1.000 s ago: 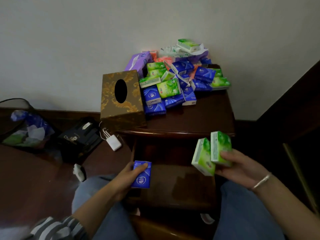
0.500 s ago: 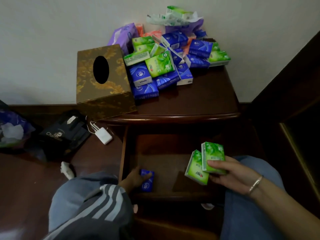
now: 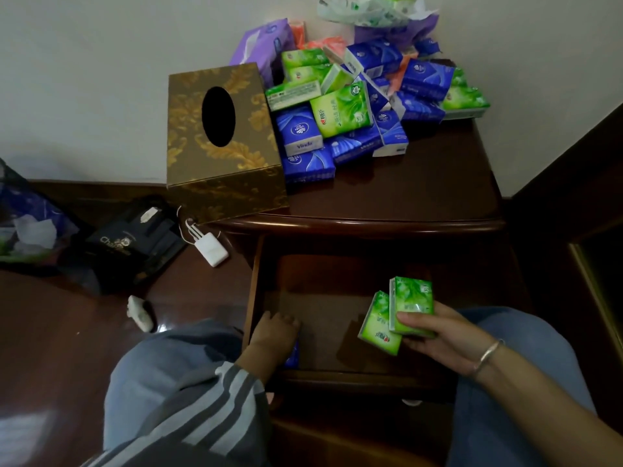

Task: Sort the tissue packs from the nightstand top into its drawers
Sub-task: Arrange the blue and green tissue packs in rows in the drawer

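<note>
While my right hand point(image 3: 441, 335) pinches two green packs point(image 3: 411, 303) over drawer point(image 3: 323, 318), my left hand point(image 3: 274, 335) covers blue pack point(image 3: 292, 356) under palm, grip unclear. Packs likely light, soft, slick: squeeze flat faces gently.

My right grip point(image 3: 438, 332) holds two bright green packs point(image 3: 411, 298) with a leafy print; a blue pack point(image 3: 292, 355) shows under my left grip point(image 3: 273, 335). Beyond both I see a blue, green, orange and purple pile point(image 3: 340, 109) on the dark reddish-brown surface point(image 3: 421, 183), beside a gold-patterned brown box point(image 3: 236, 193).
</note>
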